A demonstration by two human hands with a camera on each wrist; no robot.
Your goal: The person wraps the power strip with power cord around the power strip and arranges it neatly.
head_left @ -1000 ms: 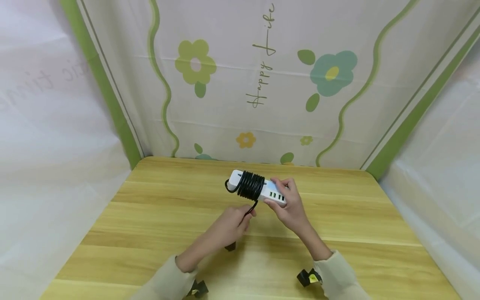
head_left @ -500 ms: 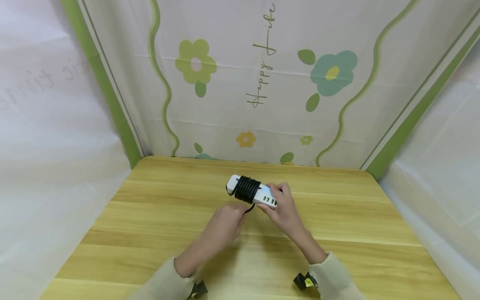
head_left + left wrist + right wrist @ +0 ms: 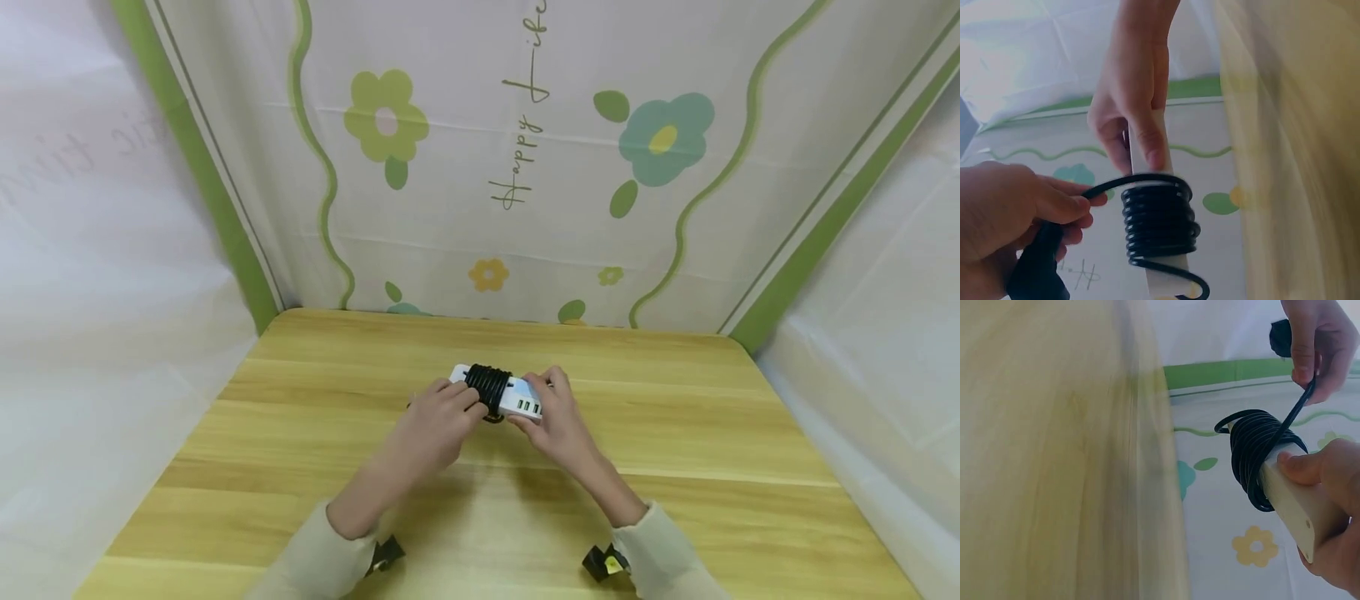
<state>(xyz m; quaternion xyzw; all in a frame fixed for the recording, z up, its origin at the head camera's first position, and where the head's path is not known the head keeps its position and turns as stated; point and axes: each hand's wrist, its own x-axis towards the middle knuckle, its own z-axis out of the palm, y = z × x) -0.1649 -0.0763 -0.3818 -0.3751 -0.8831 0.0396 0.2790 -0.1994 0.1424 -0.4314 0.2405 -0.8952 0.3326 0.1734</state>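
Observation:
A white power strip (image 3: 517, 402) with USB ports is held above the table, its black cord (image 3: 487, 385) wound in several tight turns about its middle. My right hand (image 3: 558, 419) grips the strip's right end, thumb on the near side. With thumb and fingers, my left hand (image 3: 435, 423) pinches the free length of the cord beside the coil. The left wrist view shows the black plug (image 3: 1038, 269) hanging below that hand. Taut cord (image 3: 1297, 409) runs from the left fingers to the coil in the right wrist view. At the far end, a small loop (image 3: 1194, 284) stands off the strip.
Beneath the hands lies a wood-grain table (image 3: 300, 467). A white curtain printed with flowers (image 3: 450, 208) hangs behind its back edge, and pale cloth (image 3: 112, 250) hangs at both sides. Black wrist mounts (image 3: 600, 564) hang under the sleeves.
My left hand has moved from below the coil up over the strip's left end, carrying the cord. The power strip and right hand have come slightly lower and to the left.

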